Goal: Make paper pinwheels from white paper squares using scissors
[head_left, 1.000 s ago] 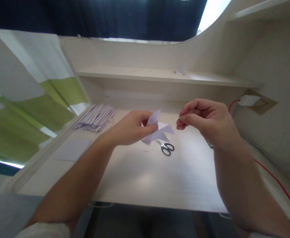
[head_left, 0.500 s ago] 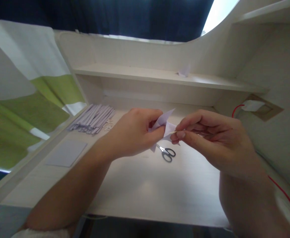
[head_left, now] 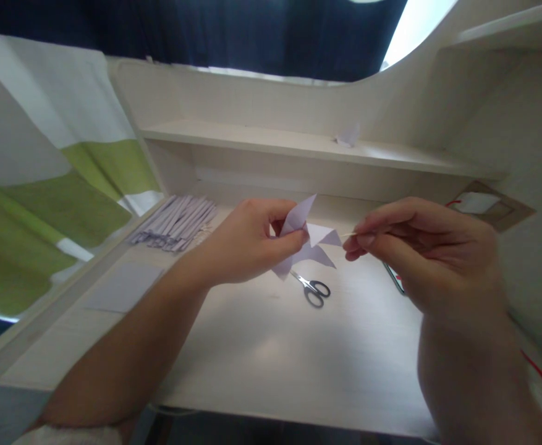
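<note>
Your left hand (head_left: 247, 244) is closed around a folded white paper shape (head_left: 305, 238), thumb and fingertips pinching it near its middle while several pointed flaps fan out up and to the right. It is held in the air above the pale desk (head_left: 271, 346), between your 2 hands and a little above the small scissors (head_left: 312, 288) lying on the desktop just below it.

Your right hand (head_left: 419, 247) is pinched shut on a thin pale stick (head_left: 351, 233), thumb against forefinger; only a short tip shows past the fingertips, aimed left at the paper. That tip sits just beside the nearest flap; whether it touches cannot be told from this view.

Judging by its look, the paper is very light, soft at the flaps and stiffer where the folds stack up. It should crease or tear easily, so the layered centre where you hold it now is likely the safest grip, with the points left free. The stick looks slim, light and easily bent or snapped, so a pinch close to its tip gives the most control.

At the back left of the desk lies a bundle of paper strips (head_left: 175, 217), with 1 flat grey sheet (head_left: 125, 287) nearer you. Another small paper piece (head_left: 348, 136) rests on the shelf (head_left: 252, 141).
</note>
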`<state>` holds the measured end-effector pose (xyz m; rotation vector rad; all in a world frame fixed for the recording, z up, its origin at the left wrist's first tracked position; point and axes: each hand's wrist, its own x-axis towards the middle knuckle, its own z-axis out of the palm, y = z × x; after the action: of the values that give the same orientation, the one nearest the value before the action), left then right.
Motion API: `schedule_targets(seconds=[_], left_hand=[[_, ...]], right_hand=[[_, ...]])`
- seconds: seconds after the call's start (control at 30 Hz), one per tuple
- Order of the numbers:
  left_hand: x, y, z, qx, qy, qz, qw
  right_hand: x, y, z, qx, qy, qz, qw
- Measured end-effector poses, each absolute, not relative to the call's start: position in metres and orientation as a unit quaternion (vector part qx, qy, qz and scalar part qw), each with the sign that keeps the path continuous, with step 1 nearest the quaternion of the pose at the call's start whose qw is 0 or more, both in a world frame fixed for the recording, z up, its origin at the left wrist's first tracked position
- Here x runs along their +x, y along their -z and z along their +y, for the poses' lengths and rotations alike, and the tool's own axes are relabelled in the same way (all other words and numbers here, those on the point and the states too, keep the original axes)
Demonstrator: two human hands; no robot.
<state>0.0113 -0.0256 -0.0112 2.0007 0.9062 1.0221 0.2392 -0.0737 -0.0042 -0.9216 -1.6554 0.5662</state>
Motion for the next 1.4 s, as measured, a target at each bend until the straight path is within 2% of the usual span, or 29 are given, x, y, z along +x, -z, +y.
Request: schedule_targets(seconds=[0.13, 0.37, 0.47, 0.57, 0.7, 1.07, 1.23, 1.4], left_hand=[[0.008, 0.012, -0.020, 0.778, -0.354, 0.342, 0.390], [0.007, 0.016, -0.017, 0.772, -0.291, 0.298, 0.480], [0.010, 0.014, -0.020, 0.745, -0.288, 0.280, 0.532], [0.013, 0.012, -0.023, 0.715, -0.306, 0.277, 0.564], [0.016, 0.014, -0.023, 0.707, -0.350, 0.286, 0.544], [0.024, 0.019, -0.023, 0.697, -0.477, 0.289, 0.451], [0.023, 0.020, -0.024, 0.702, -0.465, 0.307, 0.443], [0.023, 0.019, -0.026, 0.729, -0.447, 0.326, 0.402]], right_hand=[[0.237, 0.006, -0.072, -0.407, -0.125, -0.701, 0.573], [0.234, 0.019, -0.067, -0.336, -0.064, -0.817, 0.465], [0.232, 0.023, -0.066, -0.371, -0.108, -0.782, 0.489], [0.231, 0.026, -0.063, -0.406, -0.232, -0.717, 0.517], [0.231, 0.028, -0.058, -0.405, -0.333, -0.674, 0.520], [0.230, 0.028, -0.059, -0.423, -0.368, -0.663, 0.496], [0.231, 0.032, -0.058, -0.425, -0.357, -0.680, 0.480], [0.228, 0.030, -0.059, -0.430, -0.273, -0.709, 0.488]])
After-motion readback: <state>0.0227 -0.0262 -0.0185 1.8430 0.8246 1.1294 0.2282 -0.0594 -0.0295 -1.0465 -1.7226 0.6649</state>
